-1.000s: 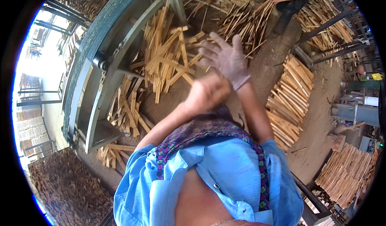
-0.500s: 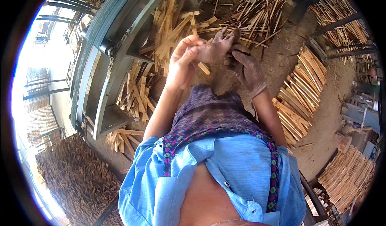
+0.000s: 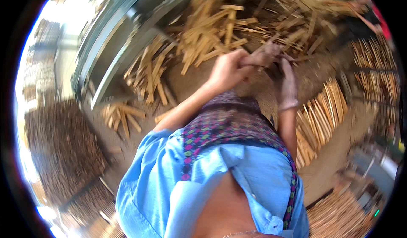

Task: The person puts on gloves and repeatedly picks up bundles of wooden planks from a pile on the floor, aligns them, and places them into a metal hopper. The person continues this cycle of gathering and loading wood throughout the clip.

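In front of my apron, my bare left hand (image 3: 229, 71) is closed round the cuff end of a loose brownish-grey work glove (image 3: 263, 56). The glove stretches to the right, its finger end by my other hand. A similar glove covers my right hand (image 3: 287, 85), whose fingers are bent against the loose glove's finger end. Motion blurs the fingertips there, and dark folds hide part of the contact. Both forearms reach out over the dark patterned apron (image 3: 241, 123).
A grey-green metal frame (image 3: 114, 53) stands at the left. Heaped wood strips (image 3: 203, 38) lie ahead on the dirt floor, with a neat strip stack (image 3: 324, 115) at the right. A person (image 3: 373, 22) in red handles strips at the far right. Bundled wood (image 3: 63, 149) sits lower left.
The view has swung, and both hands sit lower and farther right in it. My left hand still holds the loose glove, while my right hand stays at its finger end.
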`<state>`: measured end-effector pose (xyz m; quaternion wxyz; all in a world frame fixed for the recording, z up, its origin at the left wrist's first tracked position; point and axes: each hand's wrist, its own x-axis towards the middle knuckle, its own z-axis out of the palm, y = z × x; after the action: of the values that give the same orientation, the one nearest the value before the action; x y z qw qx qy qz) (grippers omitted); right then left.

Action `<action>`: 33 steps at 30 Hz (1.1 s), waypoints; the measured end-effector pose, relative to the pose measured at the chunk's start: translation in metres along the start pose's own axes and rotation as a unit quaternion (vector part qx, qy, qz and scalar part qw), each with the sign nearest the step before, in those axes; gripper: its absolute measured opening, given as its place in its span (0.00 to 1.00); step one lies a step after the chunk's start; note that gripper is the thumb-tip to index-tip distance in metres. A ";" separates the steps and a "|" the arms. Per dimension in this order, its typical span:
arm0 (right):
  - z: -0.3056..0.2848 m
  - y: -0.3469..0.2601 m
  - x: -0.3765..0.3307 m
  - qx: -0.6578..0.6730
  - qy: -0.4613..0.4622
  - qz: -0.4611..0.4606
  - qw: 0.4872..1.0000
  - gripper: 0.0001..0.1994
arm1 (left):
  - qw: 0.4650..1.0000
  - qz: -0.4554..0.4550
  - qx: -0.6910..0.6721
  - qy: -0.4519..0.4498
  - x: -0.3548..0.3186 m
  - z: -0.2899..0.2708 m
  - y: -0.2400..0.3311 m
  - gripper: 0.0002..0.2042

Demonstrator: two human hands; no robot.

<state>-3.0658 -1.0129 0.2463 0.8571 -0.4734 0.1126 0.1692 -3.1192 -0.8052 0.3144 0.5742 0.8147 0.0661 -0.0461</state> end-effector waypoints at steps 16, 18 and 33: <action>0.046 0.010 -0.042 -0.417 -0.100 0.004 0.903 0.13 | 0.943 -0.101 -0.312 -0.049 -0.007 0.026 -0.055 0.17; 0.040 0.014 -0.035 -0.421 -0.083 -0.016 0.903 0.13 | 0.922 -0.081 -0.370 -0.075 -0.011 0.020 -0.054 0.13; 0.047 0.029 -0.049 -0.451 0.057 -0.274 0.848 0.10 | 0.988 0.111 0.040 0.100 -0.026 0.015 -0.026 0.09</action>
<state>-3.1206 -0.9681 0.2661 0.5531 -0.8280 -0.0619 -0.0681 -3.1490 -0.8117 0.2893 0.5336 0.8396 0.0303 0.0967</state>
